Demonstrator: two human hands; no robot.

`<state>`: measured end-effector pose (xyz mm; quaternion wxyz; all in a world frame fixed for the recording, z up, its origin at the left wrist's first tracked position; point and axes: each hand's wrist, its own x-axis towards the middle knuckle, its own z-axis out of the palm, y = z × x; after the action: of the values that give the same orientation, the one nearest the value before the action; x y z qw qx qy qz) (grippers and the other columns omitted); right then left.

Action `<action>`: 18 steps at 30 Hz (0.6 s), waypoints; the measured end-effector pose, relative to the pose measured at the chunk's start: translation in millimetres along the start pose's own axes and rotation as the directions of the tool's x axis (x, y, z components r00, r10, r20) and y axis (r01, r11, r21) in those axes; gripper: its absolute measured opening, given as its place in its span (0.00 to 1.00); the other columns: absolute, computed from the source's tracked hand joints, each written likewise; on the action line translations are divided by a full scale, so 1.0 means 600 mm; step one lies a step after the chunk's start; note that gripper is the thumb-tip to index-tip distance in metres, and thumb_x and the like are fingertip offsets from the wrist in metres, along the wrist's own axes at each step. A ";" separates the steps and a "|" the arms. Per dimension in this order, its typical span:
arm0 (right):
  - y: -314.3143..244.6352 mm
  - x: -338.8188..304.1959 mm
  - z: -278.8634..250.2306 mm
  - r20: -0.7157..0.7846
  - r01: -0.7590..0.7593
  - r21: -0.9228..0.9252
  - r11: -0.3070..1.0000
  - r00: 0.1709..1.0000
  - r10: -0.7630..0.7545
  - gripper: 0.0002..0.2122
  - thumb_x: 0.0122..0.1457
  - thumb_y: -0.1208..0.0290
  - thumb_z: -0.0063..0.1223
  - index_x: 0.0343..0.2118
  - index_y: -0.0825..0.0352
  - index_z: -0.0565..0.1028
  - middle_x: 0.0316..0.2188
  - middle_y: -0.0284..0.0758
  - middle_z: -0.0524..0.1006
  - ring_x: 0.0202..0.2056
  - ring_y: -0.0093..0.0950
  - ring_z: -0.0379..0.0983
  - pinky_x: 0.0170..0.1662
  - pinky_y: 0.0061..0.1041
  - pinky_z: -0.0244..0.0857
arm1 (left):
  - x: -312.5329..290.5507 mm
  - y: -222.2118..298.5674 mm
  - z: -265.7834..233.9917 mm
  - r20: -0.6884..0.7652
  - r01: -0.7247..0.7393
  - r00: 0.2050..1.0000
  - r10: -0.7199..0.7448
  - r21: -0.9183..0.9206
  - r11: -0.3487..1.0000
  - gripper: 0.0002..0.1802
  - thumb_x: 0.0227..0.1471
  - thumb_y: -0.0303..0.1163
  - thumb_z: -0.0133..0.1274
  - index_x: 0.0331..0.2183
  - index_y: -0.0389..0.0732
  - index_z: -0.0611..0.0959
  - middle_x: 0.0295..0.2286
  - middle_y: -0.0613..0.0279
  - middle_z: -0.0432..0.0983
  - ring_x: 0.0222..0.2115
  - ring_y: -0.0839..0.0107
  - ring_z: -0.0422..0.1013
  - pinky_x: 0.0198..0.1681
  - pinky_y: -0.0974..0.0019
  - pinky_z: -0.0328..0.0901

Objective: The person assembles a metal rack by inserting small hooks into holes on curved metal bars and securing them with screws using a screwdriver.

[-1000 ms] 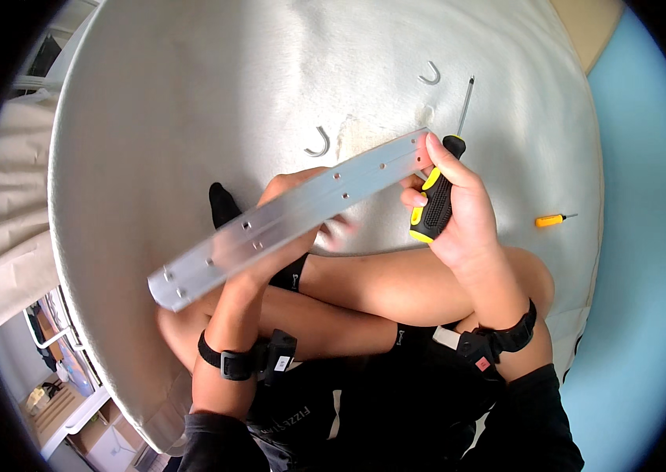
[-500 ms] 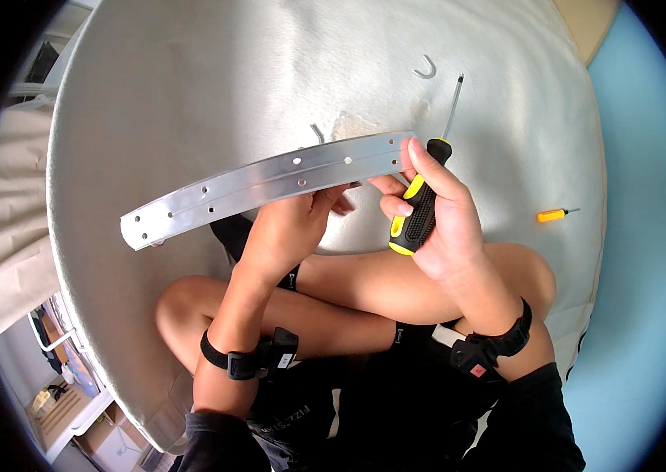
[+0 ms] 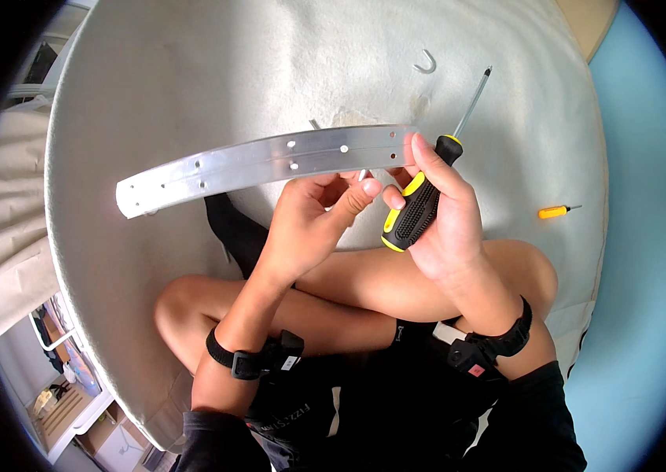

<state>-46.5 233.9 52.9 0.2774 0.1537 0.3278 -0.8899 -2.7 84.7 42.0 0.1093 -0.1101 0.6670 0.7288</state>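
Head view: right grip (image 3: 456, 220) around one large screwdriver (image 3: 419, 211), one metal strip (image 3: 246, 164); left grip (image 3: 309, 224) pinching one silvery piece (image 3: 363, 175).

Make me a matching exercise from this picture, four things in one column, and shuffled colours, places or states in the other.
1. Metal strip
2. Large screwdriver
3. Small screwdriver
4. Fully visible hook

A. Lying to the right of both hands, orange handle
B. Black and yellow, gripped by the right hand
C. Curved, lying near the picture's top
D. Silver, dotted with holes

Pairs: 1-D, 2-B, 3-A, 4-C
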 end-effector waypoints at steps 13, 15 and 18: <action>0.017 0.001 -0.003 0.010 -0.007 0.000 1.000 1.000 0.007 0.11 0.57 0.64 0.57 0.30 0.66 0.72 0.26 0.32 0.71 0.23 0.23 0.67 0.26 0.23 0.63 | 0.001 0.007 0.010 0.013 -0.114 0.993 0.118 -0.179 0.977 0.11 0.56 0.31 0.53 0.37 0.34 0.81 0.24 0.64 0.77 0.26 0.79 0.69 0.32 0.74 0.65; 0.020 0.001 -0.002 -0.007 0.033 -0.056 0.998 0.999 -0.033 0.10 0.57 0.64 0.58 0.30 0.66 0.72 0.25 0.31 0.70 0.23 0.22 0.66 0.27 0.23 0.63 | -0.001 0.007 0.011 -0.002 -0.123 0.992 0.125 -0.180 0.976 0.11 0.57 0.31 0.53 0.38 0.33 0.81 0.24 0.64 0.77 0.26 0.79 0.70 0.32 0.73 0.65; 0.032 0.005 -0.008 -0.040 0.077 -0.157 0.985 0.996 -0.084 0.10 0.57 0.64 0.58 0.29 0.65 0.73 0.25 0.29 0.70 0.23 0.20 0.65 0.27 0.22 0.62 | -0.001 0.004 0.009 -0.031 -0.131 0.991 0.127 -0.196 0.972 0.11 0.57 0.31 0.52 0.38 0.33 0.80 0.25 0.64 0.76 0.26 0.78 0.70 0.32 0.73 0.65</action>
<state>-37.3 224.0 38.4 0.2446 0.1390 0.4083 -0.8684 -2.8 89.9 45.2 0.0440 -0.0835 0.5981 0.7958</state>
